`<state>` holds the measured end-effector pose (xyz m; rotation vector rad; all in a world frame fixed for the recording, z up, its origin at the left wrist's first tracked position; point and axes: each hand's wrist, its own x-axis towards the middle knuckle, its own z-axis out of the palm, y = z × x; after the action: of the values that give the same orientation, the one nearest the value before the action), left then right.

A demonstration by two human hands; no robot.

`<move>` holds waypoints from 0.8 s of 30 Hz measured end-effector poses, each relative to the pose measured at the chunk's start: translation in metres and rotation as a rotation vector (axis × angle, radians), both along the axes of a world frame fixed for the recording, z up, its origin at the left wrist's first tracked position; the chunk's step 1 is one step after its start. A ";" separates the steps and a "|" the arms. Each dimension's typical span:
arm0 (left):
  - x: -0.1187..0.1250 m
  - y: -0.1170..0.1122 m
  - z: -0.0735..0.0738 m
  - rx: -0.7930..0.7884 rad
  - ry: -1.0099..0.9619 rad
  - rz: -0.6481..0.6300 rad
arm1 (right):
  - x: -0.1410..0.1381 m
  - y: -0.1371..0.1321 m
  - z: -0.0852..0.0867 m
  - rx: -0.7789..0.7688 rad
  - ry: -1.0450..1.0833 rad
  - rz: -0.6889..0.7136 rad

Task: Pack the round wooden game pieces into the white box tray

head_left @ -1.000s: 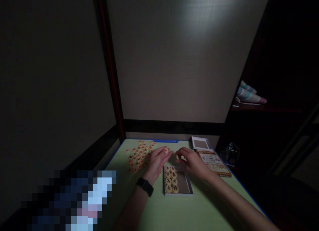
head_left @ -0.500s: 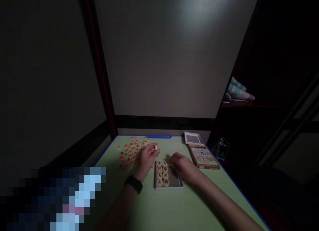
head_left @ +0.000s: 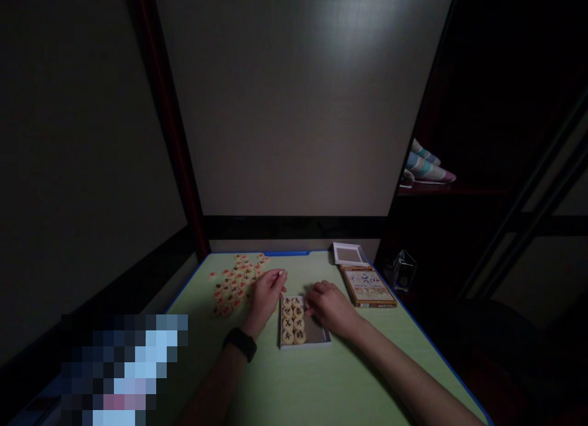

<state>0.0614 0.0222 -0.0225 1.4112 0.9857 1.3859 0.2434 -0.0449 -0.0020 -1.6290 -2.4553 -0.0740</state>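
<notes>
Two columns of round Chinese chess pieces (head_left: 288,323) with black characters fill the left part of a shallow white box (head_left: 304,346). Over the box's upper right part, my right hand (head_left: 331,306) is closed with its fingertips down beside the second column; whatever they hold is hidden. Just beyond the box's upper left corner, my left hand (head_left: 266,291) is held in a pinch, and a small pale bit of a Chinese chess piece shows at the fingertips. To the left of that hand lies a loose spread of pieces (head_left: 234,285) with red or black characters.
At the right rear of the green table (head_left: 275,389) lies a printed game box (head_left: 369,287), with a white tray (head_left: 350,245) behind it. A wall panel stands behind the table. Folded striped cloth (head_left: 429,167) rests on a shelf to the right.
My right fingers have come down and left, further into the box. My left hand has turned its pinch, so the piece in it shows less. The whole view has shifted slightly.
</notes>
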 end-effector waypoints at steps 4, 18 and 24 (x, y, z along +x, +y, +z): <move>0.000 0.003 -0.002 0.016 0.037 -0.006 | 0.005 0.002 -0.001 -0.039 0.029 0.024; 0.005 0.005 -0.011 0.046 0.052 -0.034 | -0.001 0.002 -0.006 -0.012 0.121 -0.005; 0.003 0.000 -0.005 -0.021 0.059 -0.071 | -0.003 0.000 -0.005 -0.020 0.135 -0.008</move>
<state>0.0641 0.0224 -0.0274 1.4645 0.9759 1.2854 0.2408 -0.0444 -0.0072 -1.5963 -2.3565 0.0577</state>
